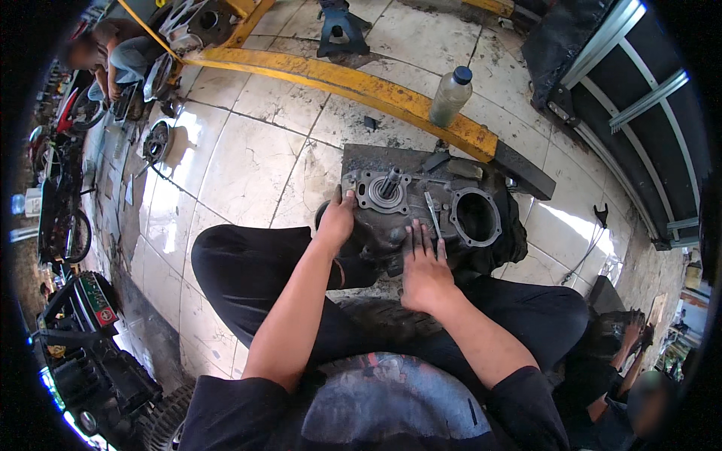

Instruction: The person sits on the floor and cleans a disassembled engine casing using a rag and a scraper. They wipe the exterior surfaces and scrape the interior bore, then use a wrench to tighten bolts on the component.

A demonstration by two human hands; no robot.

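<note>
A greasy metal gearbox housing (410, 225) sits in front of my crossed legs. A splined shaft (391, 179) rises from a round bearing flange on its left, and a wide round opening (477, 218) with a bolt-hole rim is on its right. My left hand (337, 222) grips the housing's left edge, its fingertips beside the flange. Flat on the near face lies my right hand (426, 272), fingers stretched out. A slim silvery metal tool (434, 213) lies on the housing just beyond the right fingertips; its exact kind is unclear.
A yellow steel beam (323, 74) crosses behind the housing, with a capped plastic bottle (452, 98) standing by its right end. A dark jack stand (342, 34) is farther back. Other people sit at upper left and lower right. A round metal part (157, 143) lies on the tiles.
</note>
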